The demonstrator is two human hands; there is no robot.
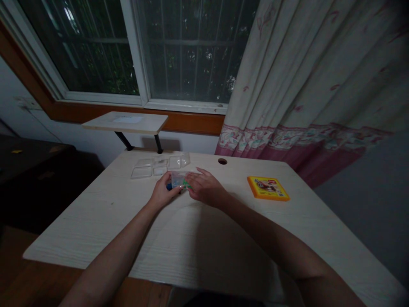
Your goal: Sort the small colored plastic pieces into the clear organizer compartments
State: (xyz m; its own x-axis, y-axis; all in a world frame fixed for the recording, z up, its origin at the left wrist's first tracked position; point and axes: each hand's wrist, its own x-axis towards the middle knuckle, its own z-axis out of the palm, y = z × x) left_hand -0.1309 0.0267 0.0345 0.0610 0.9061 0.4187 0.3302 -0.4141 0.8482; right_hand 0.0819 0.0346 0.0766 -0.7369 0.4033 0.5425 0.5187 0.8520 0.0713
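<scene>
Both my hands are at a small clear plastic box (177, 178) over the middle of the table. My left hand (161, 190) grips the box's left side, thumb along the near edge. Something dark blue (169, 186) shows by the left fingers, and a bit of green (186, 183) shows at the right end; I cannot make out what either is. My right hand (204, 186) lies over the box's right end with its fingers stretched out flat. Just behind are several clear plastic cases (142, 172), some of them open.
A yellow-orange flat box (267, 188) lies on the right of the table (153, 251). A small raised shelf (128, 122) stands at the back left. Near the back edge is a round cable hole (223, 161). A curtain (287, 85) hangs behind on the right.
</scene>
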